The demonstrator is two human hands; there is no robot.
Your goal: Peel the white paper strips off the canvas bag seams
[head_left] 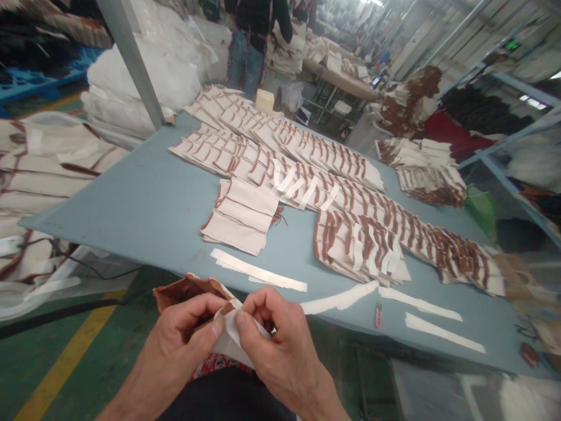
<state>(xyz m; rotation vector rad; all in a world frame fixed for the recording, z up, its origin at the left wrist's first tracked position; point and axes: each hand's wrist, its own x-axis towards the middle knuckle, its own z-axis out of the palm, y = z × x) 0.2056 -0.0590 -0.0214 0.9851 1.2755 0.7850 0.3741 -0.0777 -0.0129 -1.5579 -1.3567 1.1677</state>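
Close to my body, my left hand (188,336) pinches the edge of a brown and cream fabric piece (169,295). Thumb and fingers of my right hand (278,333) are closed on a white strip (231,327) laid at that same edge. The two hands almost touch, and the lower part of the piece hangs in front of my lap. Just beyond them, a small stack of cream panels with brown edging (245,213) lies on the blue-grey table (144,204). Loose white strips (258,272) lie along the table's near edge.
Long overlapping rows of cream and brown pieces (263,158) cross the table, some topped with white strips. A pink-handled small tool (377,314) lies near the front edge. A metal post (134,64) rises at the left corner. Another person (254,41) stands behind the table.
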